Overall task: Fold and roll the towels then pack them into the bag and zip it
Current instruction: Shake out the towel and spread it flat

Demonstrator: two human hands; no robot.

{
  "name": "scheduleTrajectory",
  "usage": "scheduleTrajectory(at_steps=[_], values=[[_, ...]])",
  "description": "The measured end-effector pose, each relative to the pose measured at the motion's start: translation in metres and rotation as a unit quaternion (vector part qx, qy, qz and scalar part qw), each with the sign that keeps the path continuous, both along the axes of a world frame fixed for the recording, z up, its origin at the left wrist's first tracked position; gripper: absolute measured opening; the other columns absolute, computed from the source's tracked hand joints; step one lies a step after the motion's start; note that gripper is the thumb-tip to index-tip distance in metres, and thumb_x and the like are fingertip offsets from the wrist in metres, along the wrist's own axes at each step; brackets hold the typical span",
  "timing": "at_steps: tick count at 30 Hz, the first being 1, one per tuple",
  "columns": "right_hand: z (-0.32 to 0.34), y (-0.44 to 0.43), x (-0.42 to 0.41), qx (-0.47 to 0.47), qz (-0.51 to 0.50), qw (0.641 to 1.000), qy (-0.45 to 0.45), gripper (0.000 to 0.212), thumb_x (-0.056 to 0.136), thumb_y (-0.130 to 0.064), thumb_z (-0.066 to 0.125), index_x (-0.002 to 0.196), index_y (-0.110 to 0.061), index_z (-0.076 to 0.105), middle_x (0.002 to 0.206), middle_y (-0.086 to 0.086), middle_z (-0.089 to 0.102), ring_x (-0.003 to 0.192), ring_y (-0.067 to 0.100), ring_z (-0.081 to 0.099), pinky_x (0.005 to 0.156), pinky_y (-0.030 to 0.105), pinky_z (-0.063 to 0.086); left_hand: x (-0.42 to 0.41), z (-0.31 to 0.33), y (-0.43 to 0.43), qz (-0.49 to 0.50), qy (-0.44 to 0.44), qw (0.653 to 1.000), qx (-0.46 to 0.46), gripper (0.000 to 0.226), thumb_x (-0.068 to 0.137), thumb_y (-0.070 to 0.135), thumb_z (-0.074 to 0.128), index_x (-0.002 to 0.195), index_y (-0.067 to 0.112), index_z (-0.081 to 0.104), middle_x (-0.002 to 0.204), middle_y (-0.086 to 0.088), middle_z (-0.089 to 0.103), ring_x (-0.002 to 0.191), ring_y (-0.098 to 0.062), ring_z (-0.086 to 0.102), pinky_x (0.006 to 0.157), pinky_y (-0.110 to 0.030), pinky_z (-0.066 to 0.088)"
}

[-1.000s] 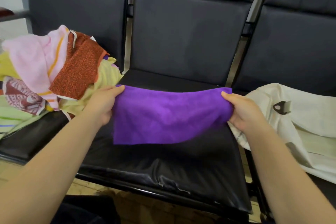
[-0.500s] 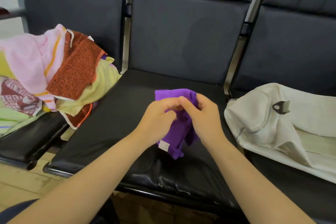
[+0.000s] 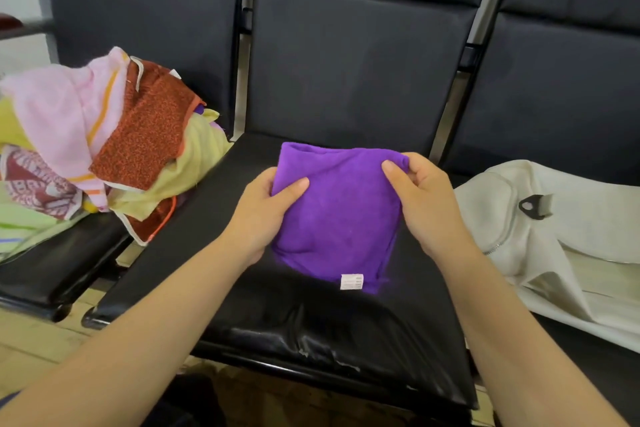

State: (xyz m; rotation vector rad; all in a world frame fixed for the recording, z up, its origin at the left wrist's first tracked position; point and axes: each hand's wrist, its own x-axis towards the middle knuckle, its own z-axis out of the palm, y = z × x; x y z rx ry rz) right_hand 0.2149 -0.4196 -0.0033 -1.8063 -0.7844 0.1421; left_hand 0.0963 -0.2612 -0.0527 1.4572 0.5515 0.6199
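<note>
Fingers of left hand (image 3: 265, 218) and right hand (image 3: 424, 206) curled, pinching side edges of purple towel (image 3: 337, 218), over black seat (image 3: 311, 326).

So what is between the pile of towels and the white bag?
In the head view, the purple towel, held by the left hand and right hand, over the black seat.

both hands have spread the bunched purple towel (image 3: 337, 215) flat.

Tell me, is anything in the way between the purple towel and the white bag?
The left hand and right hand hold the purple towel over the middle seat; the white bag lies on the next seat to its right. Nothing visible sits between them.
</note>
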Motion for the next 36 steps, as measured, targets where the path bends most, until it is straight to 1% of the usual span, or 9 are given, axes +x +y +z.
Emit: scheduleTrajectory(at_steps=[3,4,8,12,17,21,28,33,36], values=[[-0.005,0.004,-0.006,0.013,-0.017,0.996,0.092,0.012,0.097,-0.032,0.055,0.093,-0.024,0.063,0.095,-0.001,0.067,0.092,0.017,0.064,0.087,0.041,0.056,0.001,-0.001,-0.007,0.144,0.070,0.973,0.164,0.034,0.083,0.031,0.070,0.109,0.022,0.051,0.116,0.000,0.057,0.089,-0.009,0.058,0.077,-0.021,0.046],[-0.008,0.006,-0.009,0.008,0.000,0.995,0.100,0.011,0.095,-0.032,0.058,0.093,-0.023,0.065,0.093,0.001,0.069,0.091,0.019,0.066,0.083,0.040,0.056,0.001,0.001,-0.012,0.118,0.061,0.973,0.189,0.040,0.079,0.038,0.070,0.111,0.023,0.052,0.116,0.002,0.056,0.090,-0.008,0.058,0.076,-0.019,0.045],[-0.019,0.016,-0.029,0.032,0.085,0.979,0.180,0.008,0.087,-0.014,0.068,0.094,-0.019,0.068,0.087,0.005,0.074,0.078,0.014,0.072,0.065,0.021,0.056,-0.001,0.013,-0.046,-0.111,0.070,0.983,0.125,0.050,0.079,0.052,0.064,0.121,0.025,0.056,0.108,0.012,0.064,0.097,-0.002,0.062,0.085,-0.024,0.051],[-0.023,0.017,-0.030,0.056,0.104,0.969,0.216,0.015,0.090,-0.010,0.063,0.102,-0.012,0.071,0.093,0.007,0.074,0.089,0.019,0.072,0.079,0.028,0.058,-0.006,0.015,-0.048,-0.102,0.023,0.993,0.054,0.025,0.092,0.026,0.058,0.118,0.025,0.058,0.106,0.004,0.069,0.096,-0.010,0.067,0.089,-0.031,0.054],[-0.022,0.016,-0.031,0.088,0.129,0.944,0.290,0.014,0.092,-0.009,0.059,0.100,-0.009,0.071,0.094,0.011,0.074,0.089,0.022,0.072,0.075,0.027,0.058,-0.010,0.015,-0.039,-0.114,0.023,0.993,0.031,0.027,0.095,0.026,0.053,0.120,0.020,0.059,0.106,-0.001,0.069,0.096,-0.016,0.068,0.090,-0.036,0.054],[-0.021,0.017,-0.033,0.074,0.100,0.961,0.246,0.016,0.094,-0.015,0.058,0.102,-0.012,0.071,0.089,0.008,0.074,0.086,0.022,0.071,0.074,0.027,0.058,-0.013,0.013,-0.036,-0.131,0.075,0.981,0.118,0.030,0.086,0.028,0.065,0.115,0.022,0.059,0.106,-0.001,0.067,0.096,-0.015,0.067,0.088,-0.035,0.055],[-0.018,0.017,-0.032,0.121,0.102,0.960,0.233,0.049,0.092,-0.007,0.061,0.130,-0.031,0.042,0.088,0.013,0.070,0.086,0.027,0.072,0.078,0.042,0.059,-0.017,0.011,-0.029,-0.149,0.029,0.984,-0.093,0.038,0.078,0.034,0.064,0.108,0.012,0.066,0.104,-0.011,0.069,0.092,-0.026,0.066,0.089,-0.041,0.050],[-0.016,0.014,-0.029,0.133,0.109,0.960,0.219,0.043,0.096,-0.008,0.054,0.127,-0.038,0.047,0.074,0.003,0.065,0.077,0.022,0.067,0.072,0.038,0.057,-0.009,0.005,-0.013,-0.020,0.047,0.994,-0.098,0.018,0.095,0.011,0.051,0.092,0.007,0.068,0.085,-0.012,0.066,0.084,-0.026,0.059,0.077,-0.035,0.046],[-0.012,0.011,-0.028,0.106,0.116,0.969,0.190,0.030,0.097,-0.008,0.052,0.116,-0.029,0.061,0.077,-0.001,0.065,0.075,0.016,0.066,0.068,0.031,0.054,-0.005,-0.004,-0.003,0.035,0.139,0.989,-0.031,0.016,0.093,0.013,0.053,0.106,0.011,0.063,0.104,-0.008,0.065,0.093,-0.022,0.061,0.088,-0.037,0.048]])
